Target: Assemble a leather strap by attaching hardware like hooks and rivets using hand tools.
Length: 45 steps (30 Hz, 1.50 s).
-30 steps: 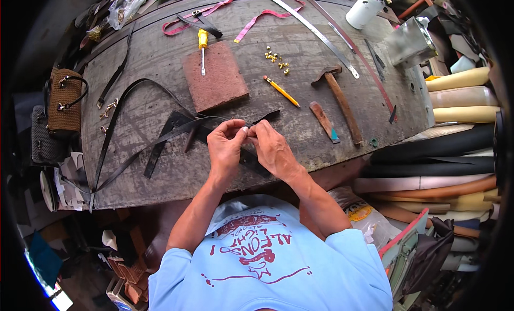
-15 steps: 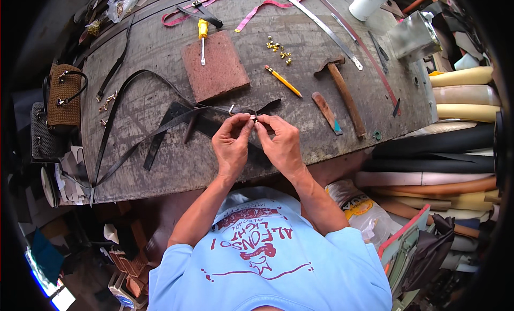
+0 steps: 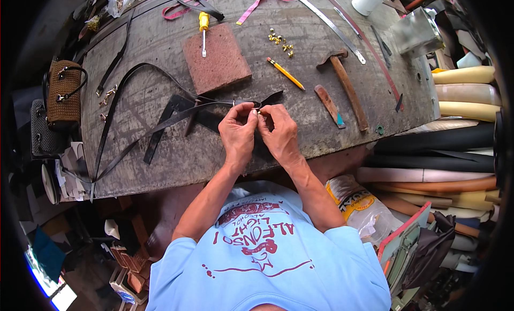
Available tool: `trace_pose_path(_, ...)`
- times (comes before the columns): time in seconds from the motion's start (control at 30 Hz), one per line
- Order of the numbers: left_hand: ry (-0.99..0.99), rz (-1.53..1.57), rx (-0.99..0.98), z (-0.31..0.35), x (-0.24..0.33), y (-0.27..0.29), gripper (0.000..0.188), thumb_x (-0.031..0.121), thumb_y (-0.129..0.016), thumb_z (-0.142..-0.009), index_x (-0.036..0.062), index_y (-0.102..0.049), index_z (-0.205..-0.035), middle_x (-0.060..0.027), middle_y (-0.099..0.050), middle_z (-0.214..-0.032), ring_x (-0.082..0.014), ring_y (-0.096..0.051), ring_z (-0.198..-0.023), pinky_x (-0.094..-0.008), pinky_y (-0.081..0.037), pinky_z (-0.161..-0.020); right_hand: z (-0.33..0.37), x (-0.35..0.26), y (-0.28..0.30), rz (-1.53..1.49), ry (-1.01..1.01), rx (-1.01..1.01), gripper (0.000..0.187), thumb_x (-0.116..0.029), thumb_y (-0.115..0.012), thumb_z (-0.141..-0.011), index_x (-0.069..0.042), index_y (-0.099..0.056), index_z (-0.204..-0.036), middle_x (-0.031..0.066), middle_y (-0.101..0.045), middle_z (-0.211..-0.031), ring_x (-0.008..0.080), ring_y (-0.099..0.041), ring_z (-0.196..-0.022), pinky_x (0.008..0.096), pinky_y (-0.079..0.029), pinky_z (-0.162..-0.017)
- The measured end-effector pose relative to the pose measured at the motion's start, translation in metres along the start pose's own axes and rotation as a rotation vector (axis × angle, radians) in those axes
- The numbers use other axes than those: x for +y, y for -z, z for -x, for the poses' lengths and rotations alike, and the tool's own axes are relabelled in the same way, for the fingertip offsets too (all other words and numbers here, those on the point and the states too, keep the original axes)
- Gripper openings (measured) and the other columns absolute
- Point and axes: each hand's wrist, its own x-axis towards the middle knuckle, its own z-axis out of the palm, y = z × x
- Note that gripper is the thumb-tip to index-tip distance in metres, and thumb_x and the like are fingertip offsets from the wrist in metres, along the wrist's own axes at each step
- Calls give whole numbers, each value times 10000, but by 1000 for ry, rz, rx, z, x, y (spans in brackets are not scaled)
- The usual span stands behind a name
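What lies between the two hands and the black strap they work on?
Nothing visible does. The left hand and right hand already pinch the black strap directly, at a small metal piece between their fingertips.

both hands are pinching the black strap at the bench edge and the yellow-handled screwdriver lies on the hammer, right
Not quite. In the head view the left hand and right hand do pinch the black strap, but the yellow-handled screwdriver lies on the reddish-brown slab, well apart from the hammer.
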Motion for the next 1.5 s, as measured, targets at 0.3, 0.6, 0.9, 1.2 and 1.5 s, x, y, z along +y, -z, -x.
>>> trace_pose_path(0.3,37,15,-27,-7,1,9,149,13,-684,-901,-42,-693,-1040,-37,-685,-928,-78,-620,-826,-214,-508,-757,-16,6,16,-11,240,-187,176,-21,-700,-835,-10,-623,-993,132,-647,-912,263,-676,-792,338,-541,-680)
trace_pose_path(0.6,-186,-207,-82,0,-1,10,118,-13,-678,-884,-28,-707,-997,-29,-662,-920,-89,-607,-855,-230,-487,-762,-18,2,16,-110,-252,-227,149,-69,-721,-800,11,-676,-918,108,-715,-810,179,-707,-737,312,-548,-661)
trace_pose_path(0.9,-68,-233,-40,-2,-3,2,135,14,-672,-885,-19,-692,-1014,-35,-699,-897,-68,-635,-799,-223,-516,-726,-11,20,6,63,201,-201,112,-21,-678,-781,-17,-584,-841,141,-632,-831,327,-642,-720,408,-532,-620)
trace_pose_path(1.2,14,-178,-60,-6,3,5,132,18,-665,-881,-32,-698,-999,-29,-711,-869,-67,-646,-785,-228,-522,-709,-12,24,4,-31,220,-106,160,7,-714,-755,-8,-631,-891,118,-642,-810,289,-657,-709,356,-541,-617)
trace_pose_path(1.5,-370,-823,-335,-24,19,18,142,98,-647,-929,-7,-703,-1006,-74,-692,-787,-96,-649,-738,-259,-518,-679,-25,24,14,-29,158,-258,155,-33,-699,-768,6,-639,-907,138,-669,-827,268,-685,-727,346,-542,-637)
